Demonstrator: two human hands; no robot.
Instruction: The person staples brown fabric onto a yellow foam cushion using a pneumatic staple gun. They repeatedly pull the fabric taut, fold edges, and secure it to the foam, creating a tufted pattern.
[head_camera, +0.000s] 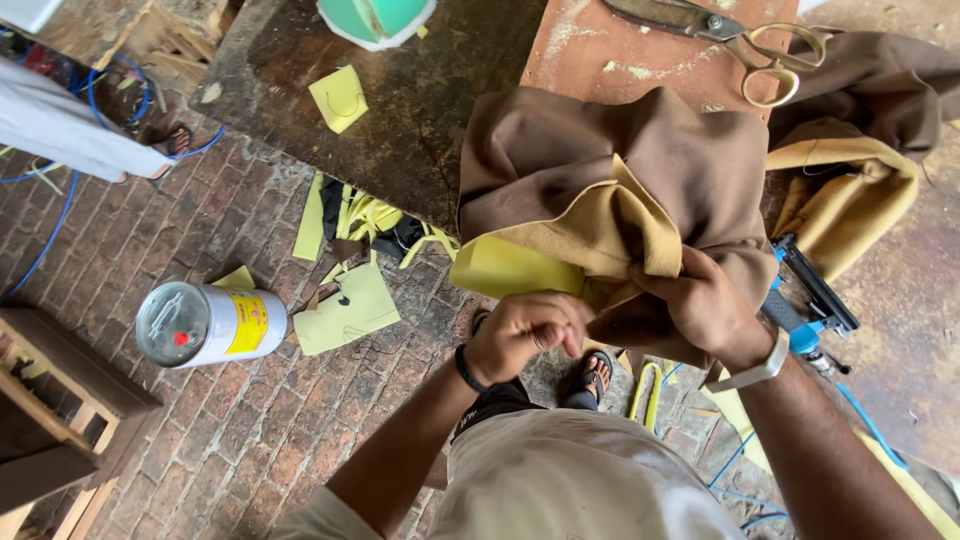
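Brown fabric (610, 170) bunched over yellow foam (505, 268) fills the frame's centre. Left hand (525, 335) pinches the foam's lower edge with curled fingers; right hand (700, 305) grips the cloth tightly. Scissors (735, 40) lie upper right, a metal can (205, 322) lower left.

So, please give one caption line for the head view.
Both hands, left hand and right hand, grip brown fabric over yellow foam; scissors lie beyond.

The brown cloth (610, 160) looked matt and soft, the scissors (735, 40) were dull metal, and the table (400, 120) was rough, worn wood.
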